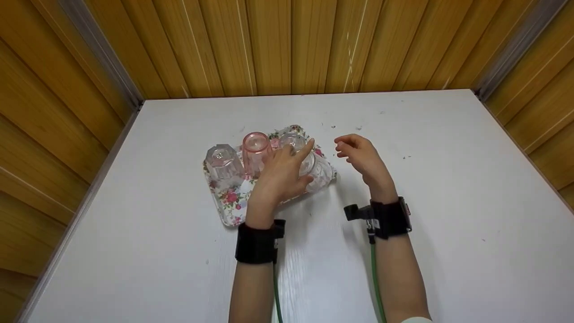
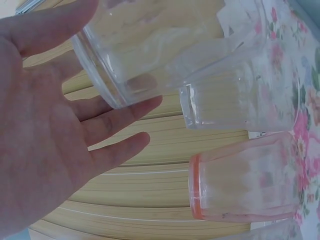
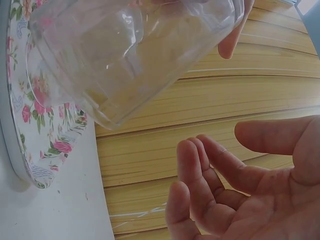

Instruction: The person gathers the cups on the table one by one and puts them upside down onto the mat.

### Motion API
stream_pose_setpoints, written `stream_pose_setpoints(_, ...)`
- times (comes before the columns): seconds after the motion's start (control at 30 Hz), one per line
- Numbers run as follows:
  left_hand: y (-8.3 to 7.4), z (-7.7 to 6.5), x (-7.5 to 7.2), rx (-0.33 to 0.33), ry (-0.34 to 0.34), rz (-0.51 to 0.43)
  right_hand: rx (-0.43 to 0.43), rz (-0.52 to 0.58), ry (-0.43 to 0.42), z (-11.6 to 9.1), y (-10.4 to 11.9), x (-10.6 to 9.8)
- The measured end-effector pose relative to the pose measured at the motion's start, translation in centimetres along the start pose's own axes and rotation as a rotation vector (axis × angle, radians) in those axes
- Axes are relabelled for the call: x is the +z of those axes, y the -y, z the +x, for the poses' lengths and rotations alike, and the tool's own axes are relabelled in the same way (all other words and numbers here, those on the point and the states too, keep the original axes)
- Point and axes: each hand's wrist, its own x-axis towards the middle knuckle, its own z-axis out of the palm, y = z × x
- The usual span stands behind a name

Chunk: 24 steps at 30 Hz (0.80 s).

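Observation:
My left hand [image 1: 279, 175] is over the floral tray [image 1: 228, 211], its fingers fairly straight and spread about the base of an upside-down clear glass [image 2: 170, 45]. In the left wrist view the thumb lies in front of this glass and other fingers behind it; firm contact cannot be made out. A pink glass [image 1: 257, 154] and a clear faceted glass [image 1: 223, 163] stand upside down on the tray's left part, with another clear glass [image 1: 292, 141] towards the back. To the tray's right, my right hand [image 1: 364, 157] hovers with loosely bent fingers, holding nothing.
The tray lies at an angle on a white table [image 1: 448, 202]. Wood-patterned panels [image 1: 309, 49] rise behind the table and along both sides. A green cable [image 1: 376, 278] runs down from the right wrist strap, and another follows the left forearm.

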Motion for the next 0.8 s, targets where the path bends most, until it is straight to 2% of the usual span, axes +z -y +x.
stream_pose_setpoints(0.33, 0.6, 0.2, 0.5, 0.014, -0.034, 0.029, 0.009, -0.014, 0.000, 0.3, -0.4, 0.4)
stream_pose_setpoints(0.5, 1.0, 0.1, 0.7, 0.018, -0.063, 0.033, 0.015, -0.072, 0.004, 0.7, -0.9, 0.8)
stream_pose_setpoints(0.8, 0.9, 0.3, 0.7, 0.016, -0.045, 0.033, 0.054, -0.149, 0.015, 1.3, -1.9, 1.0)
